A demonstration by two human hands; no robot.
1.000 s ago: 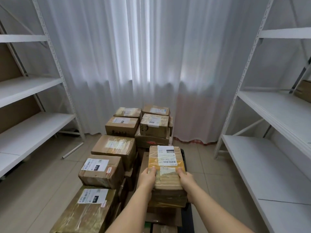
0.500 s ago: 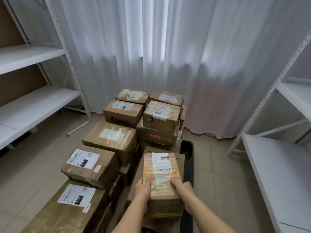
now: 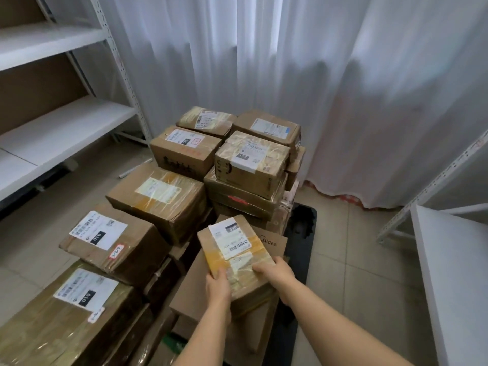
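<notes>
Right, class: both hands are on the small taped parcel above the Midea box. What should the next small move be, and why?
Probably lift the small parcel clear and carry it towards the white shelf on the right. The left hand and right hand grip its near end, it lies skewed over the Midea box, and that shelf stands close by.

Parcel [image 3: 235,256] atop Midea box [image 3: 269,244], stacks left

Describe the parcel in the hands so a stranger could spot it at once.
Before the white curtain stands a black cart piled with cardboard boxes. At the pile's near right end, over a flat box printed Midea, the left hand and right hand grip a slim parcel. Unlike its neighbours, it is held askew.
</notes>
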